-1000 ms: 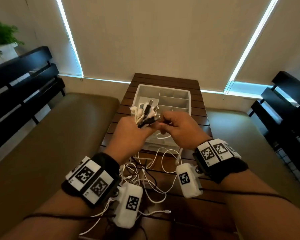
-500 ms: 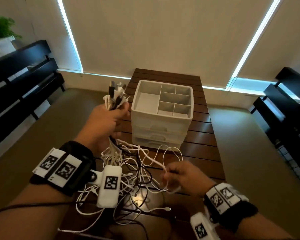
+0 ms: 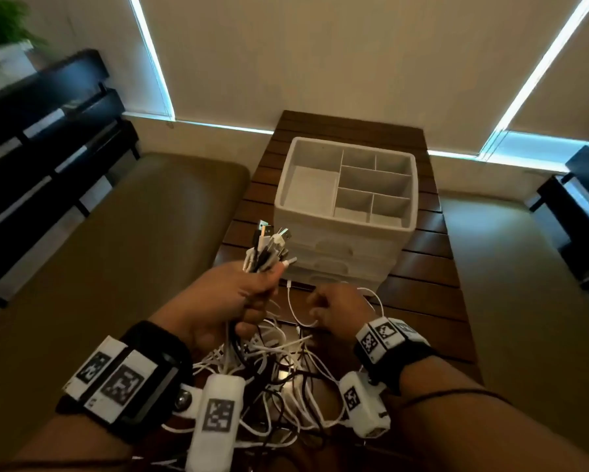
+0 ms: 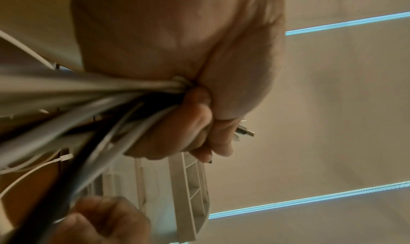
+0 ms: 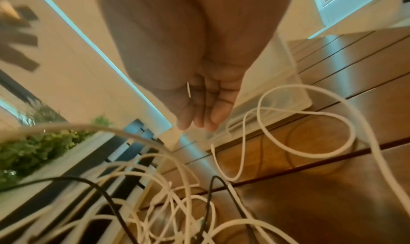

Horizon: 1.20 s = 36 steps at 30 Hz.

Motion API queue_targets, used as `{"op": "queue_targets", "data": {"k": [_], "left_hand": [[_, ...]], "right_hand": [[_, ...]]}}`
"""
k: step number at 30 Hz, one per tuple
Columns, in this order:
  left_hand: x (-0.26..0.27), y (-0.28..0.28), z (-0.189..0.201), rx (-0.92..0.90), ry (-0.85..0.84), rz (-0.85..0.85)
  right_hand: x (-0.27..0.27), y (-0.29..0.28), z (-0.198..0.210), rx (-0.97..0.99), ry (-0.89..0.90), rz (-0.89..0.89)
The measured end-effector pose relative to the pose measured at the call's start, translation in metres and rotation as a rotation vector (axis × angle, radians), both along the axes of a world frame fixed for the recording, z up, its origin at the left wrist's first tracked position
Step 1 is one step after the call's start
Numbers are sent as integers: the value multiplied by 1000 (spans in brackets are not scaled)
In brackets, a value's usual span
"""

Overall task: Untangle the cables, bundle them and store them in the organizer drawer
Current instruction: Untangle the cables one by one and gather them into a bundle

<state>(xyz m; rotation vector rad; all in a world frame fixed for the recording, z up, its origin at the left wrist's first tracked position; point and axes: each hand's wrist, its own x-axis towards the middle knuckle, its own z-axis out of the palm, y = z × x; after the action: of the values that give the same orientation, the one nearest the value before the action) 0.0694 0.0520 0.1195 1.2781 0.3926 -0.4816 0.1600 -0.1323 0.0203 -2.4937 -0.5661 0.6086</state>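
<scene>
My left hand (image 3: 249,289) grips a bunch of white and black cable ends (image 3: 269,248), with their plugs sticking up just left of the white organizer (image 3: 337,222). In the left wrist view that hand's fingers (image 4: 195,125) wrap tightly round the cables (image 4: 88,111). The rest hangs down into a tangle (image 3: 269,366) on the wooden table (image 3: 422,301). My right hand (image 3: 323,304) hovers in front of the organizer's shut drawers (image 3: 337,252), its fingers (image 5: 199,120) loosely curled above a white cable loop (image 5: 230,176). No cable plainly sits in that hand.
The organizer's top tray has several open compartments. Padded benches (image 3: 133,250) flank the narrow table on both sides. Dark slatted backrests (image 3: 48,131) stand at far left and right, and a plant (image 3: 4,32) sits at top left. Loose cable loops (image 5: 310,125) spread toward the organizer's base.
My left hand has come down and to the right with the cable ends, toward the organizer's front. My right hand has moved forward to the organizer and no longer visibly pinches the white cable.
</scene>
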Motion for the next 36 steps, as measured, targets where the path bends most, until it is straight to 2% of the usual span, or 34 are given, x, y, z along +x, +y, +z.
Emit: {"op": "queue_targets", "data": {"k": [2,5,7,9,12,15,20,23,29,33,36], "left_hand": [[5,3,-5,-1,18,6],[9,9,-13,-15,45,41],[11,10,-17,-18,54,62],[15,13,-22,-1,55,106],[23,14,-28,-15,48,189],[30,10,-32,-10,27,268],[25,-3,-33,-18,26,273],[16,-9,-31,-16,15,282],[2,-9,-33,36,-21,272],[0,-6,-34,41,-23,286],[0,-5,-36,34,0,333]], "right_hand": [[9,19,-17,-116,-40,120],[14,32,-46,-400,-110,292],[13,29,-57,-568,-118,343],[15,28,-62,-616,-144,356],[16,26,-57,-598,-203,344],[18,20,-47,-506,-190,304],[5,0,-31,-698,-177,448],[-7,-11,-33,-719,-215,489],[-20,-21,-66,-720,-313,390],[-20,-17,-74,-705,-343,372],[-11,-11,-60,-519,-329,221]]}}
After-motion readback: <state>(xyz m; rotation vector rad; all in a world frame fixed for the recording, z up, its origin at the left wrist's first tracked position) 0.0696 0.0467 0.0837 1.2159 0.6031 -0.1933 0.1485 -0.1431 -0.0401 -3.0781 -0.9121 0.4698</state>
